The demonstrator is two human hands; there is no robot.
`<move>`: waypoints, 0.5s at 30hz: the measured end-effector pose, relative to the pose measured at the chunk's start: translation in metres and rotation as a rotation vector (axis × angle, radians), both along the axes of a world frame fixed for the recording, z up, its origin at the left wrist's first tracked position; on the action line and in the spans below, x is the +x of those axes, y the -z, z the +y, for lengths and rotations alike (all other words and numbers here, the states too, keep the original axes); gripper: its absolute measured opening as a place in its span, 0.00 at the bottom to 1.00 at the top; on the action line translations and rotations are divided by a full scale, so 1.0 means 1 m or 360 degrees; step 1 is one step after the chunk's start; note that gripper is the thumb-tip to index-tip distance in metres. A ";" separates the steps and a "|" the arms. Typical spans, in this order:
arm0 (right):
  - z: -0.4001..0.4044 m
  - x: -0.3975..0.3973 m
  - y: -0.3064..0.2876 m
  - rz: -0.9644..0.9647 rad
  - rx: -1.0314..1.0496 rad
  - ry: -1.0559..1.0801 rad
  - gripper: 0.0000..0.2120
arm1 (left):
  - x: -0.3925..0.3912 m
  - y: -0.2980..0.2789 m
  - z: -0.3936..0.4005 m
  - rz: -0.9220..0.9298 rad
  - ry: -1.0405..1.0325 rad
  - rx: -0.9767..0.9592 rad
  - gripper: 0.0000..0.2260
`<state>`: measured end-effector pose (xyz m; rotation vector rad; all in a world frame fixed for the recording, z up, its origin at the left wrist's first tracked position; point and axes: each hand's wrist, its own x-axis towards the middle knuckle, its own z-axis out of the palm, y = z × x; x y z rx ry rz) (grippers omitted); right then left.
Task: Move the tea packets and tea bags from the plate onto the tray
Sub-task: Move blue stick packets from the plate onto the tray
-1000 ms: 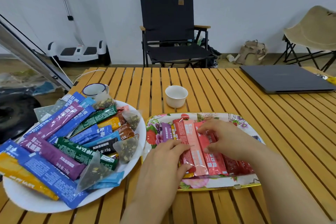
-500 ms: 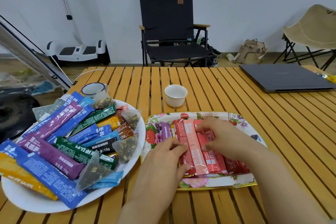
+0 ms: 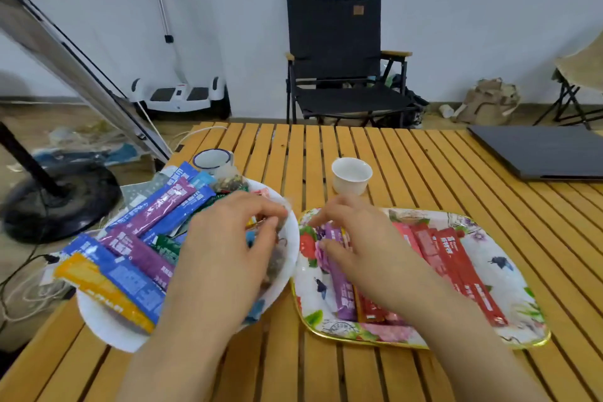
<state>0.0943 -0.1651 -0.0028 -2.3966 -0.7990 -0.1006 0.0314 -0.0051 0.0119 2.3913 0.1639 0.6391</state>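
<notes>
Left hand (image 3: 225, 258) moved to plate (image 3: 107, 320), pinching tea bag (image 3: 277, 232), right hand (image 3: 355, 238) relaxed over tray (image 3: 509, 320)

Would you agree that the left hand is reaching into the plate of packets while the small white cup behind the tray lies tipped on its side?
Not quite: the head view shows the white cup standing upright, mouth up, behind the tray. The left hand is indeed over the plate.

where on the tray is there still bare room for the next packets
Bare floral surface shows on the tray right of the red packets, up to its right rim, and a strip along the near-left rim. The middle is crowded: purple packet, red packets, and the right hand over them.
</notes>
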 end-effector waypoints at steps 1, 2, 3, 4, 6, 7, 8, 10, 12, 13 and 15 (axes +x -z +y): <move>0.009 -0.005 0.003 -0.0001 0.0004 -0.0047 0.12 | -0.003 0.000 0.013 0.0007 -0.0110 0.0003 0.08; 0.017 -0.008 0.005 0.0002 0.0001 -0.0084 0.12 | -0.005 0.001 0.027 0.0038 -0.0221 0.0016 0.09; 0.024 -0.010 0.008 0.0002 -0.0006 -0.0112 0.12 | -0.008 0.003 0.040 0.0079 -0.0323 0.0028 0.09; 0.028 -0.012 0.010 -0.0004 -0.0016 -0.0130 0.12 | -0.010 0.006 0.050 0.0118 -0.0407 0.0025 0.10; 0.040 -0.010 0.014 -0.0024 -0.0013 -0.0168 0.12 | -0.014 0.009 0.070 0.0155 -0.0533 0.0004 0.11; 0.043 -0.008 0.016 -0.0028 0.0002 -0.0167 0.12 | -0.015 0.010 0.076 0.0157 -0.0566 -0.0010 0.12; 0.049 -0.007 0.016 -0.0028 0.0018 -0.0168 0.12 | -0.017 0.011 0.083 0.0157 -0.0602 -0.0026 0.14; 0.063 -0.004 0.017 -0.0032 0.0036 -0.0173 0.11 | -0.019 0.015 0.096 0.0187 -0.0639 -0.0021 0.16; 0.076 -0.004 0.017 -0.0030 0.0034 -0.0185 0.14 | -0.020 0.022 0.105 0.0204 -0.0592 -0.0005 0.17; 0.082 -0.005 0.017 -0.0021 0.0030 -0.0189 0.16 | -0.020 0.025 0.107 0.0189 -0.0556 -0.0001 0.17; 0.089 -0.006 0.019 0.0013 0.0026 -0.0213 0.20 | -0.017 0.028 0.110 0.0171 -0.0547 0.0082 0.15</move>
